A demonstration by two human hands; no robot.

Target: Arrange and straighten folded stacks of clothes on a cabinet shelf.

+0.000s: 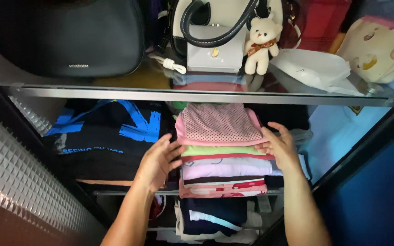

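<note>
Dim wardrobe, glass shelf [115, 93] above. Left hand [157, 161], right hand [279, 146]: fingers spread flat, pressing both sides of folded soft clothes stack [224, 155] on lower shelf, dotted pink top. Black-blue shirt [110, 132] left; plush bear [261, 43], leather bag [74, 36] above.

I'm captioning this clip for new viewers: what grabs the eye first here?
A stack of folded clothes, topped by a pink dotted piece, sits mid-shelf, with the left hand and right hand pressed against its sides. Above, on the glass shelf, a small cream teddy bear leans beside a cream handbag.
</note>
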